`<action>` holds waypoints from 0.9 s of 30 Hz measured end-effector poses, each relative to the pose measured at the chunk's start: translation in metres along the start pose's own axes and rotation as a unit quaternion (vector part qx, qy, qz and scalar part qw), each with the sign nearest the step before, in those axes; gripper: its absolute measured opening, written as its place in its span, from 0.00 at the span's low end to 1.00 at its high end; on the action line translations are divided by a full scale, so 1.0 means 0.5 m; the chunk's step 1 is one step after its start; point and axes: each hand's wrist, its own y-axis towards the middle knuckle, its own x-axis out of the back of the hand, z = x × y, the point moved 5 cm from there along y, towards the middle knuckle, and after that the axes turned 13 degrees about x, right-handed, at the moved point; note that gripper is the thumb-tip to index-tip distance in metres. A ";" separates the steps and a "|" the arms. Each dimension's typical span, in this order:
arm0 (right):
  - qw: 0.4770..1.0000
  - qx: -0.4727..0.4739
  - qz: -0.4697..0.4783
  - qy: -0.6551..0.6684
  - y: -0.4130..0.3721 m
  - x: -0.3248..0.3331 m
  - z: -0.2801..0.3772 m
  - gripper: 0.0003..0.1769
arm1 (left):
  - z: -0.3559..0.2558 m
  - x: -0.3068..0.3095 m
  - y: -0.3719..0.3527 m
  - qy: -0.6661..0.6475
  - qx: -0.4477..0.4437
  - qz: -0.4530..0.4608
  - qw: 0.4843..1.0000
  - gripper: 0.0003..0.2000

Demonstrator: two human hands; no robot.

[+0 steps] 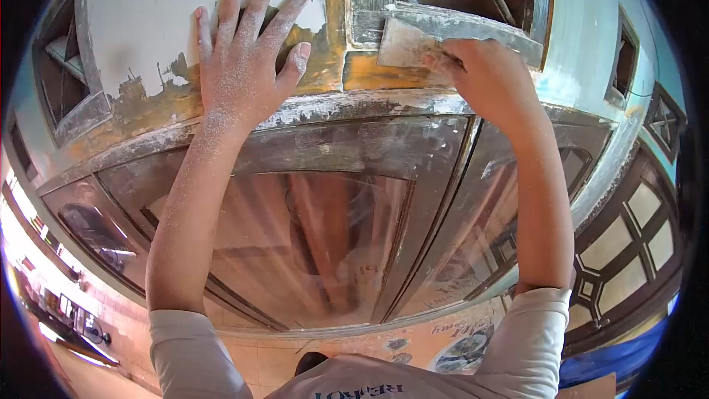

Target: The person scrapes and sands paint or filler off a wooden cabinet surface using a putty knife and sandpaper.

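Fingers (pixel 257 11) of the left hand (pixel 244 78) are lying spread wide and flat on the peeling white paint (pixel 162 8) of the wooden frame (pixel 369 107), gripping nothing. Glass panes (pixel 317 244) are sitting below its rail. Further right, the right hand (pixel 484 74) is curling tight around a metal scraper (pixel 405 43), pressing the blade against the grey crosspiece (pixel 473 26), just above bare orange wood (pixel 369 70).
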 end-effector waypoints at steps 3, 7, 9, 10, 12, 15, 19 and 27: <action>0.999 -0.022 0.013 0.033 -0.028 0.005 -0.026 0.26 | -0.006 0.006 0.002 -0.005 -0.009 -0.010 1.000 0.30; 0.998 -0.048 0.037 0.035 -0.026 0.010 -0.033 0.26 | -0.008 0.003 0.004 0.020 0.005 -0.016 1.000 0.27; 0.998 -0.031 0.052 0.033 -0.009 0.013 0.004 0.25 | -0.007 -0.001 0.002 0.013 0.011 -0.017 1.000 0.26; 0.999 -0.006 0.036 0.011 0.001 0.007 0.033 0.25 | -0.010 0.010 0.005 0.012 0.015 -0.014 1.000 0.26; 0.998 -0.014 0.067 0.013 0.013 0.009 0.066 0.25 | -0.013 0.025 0.007 0.008 0.015 0.061 0.998 0.30; 0.998 -0.013 0.065 0.017 -0.002 0.009 0.075 0.25 | -0.001 0.011 -0.001 -0.022 -0.002 -0.015 1.000 0.26; 0.997 -0.017 0.080 0.011 -0.001 -0.017 0.070 0.25 | 0.008 0.002 -0.003 -0.035 -0.001 0.009 0.999 0.27; 0.995 0.005 0.104 -0.013 -0.007 -0.001 0.104 0.23 | 0.034 0.008 -0.009 -0.045 -0.021 0.025 0.998 0.28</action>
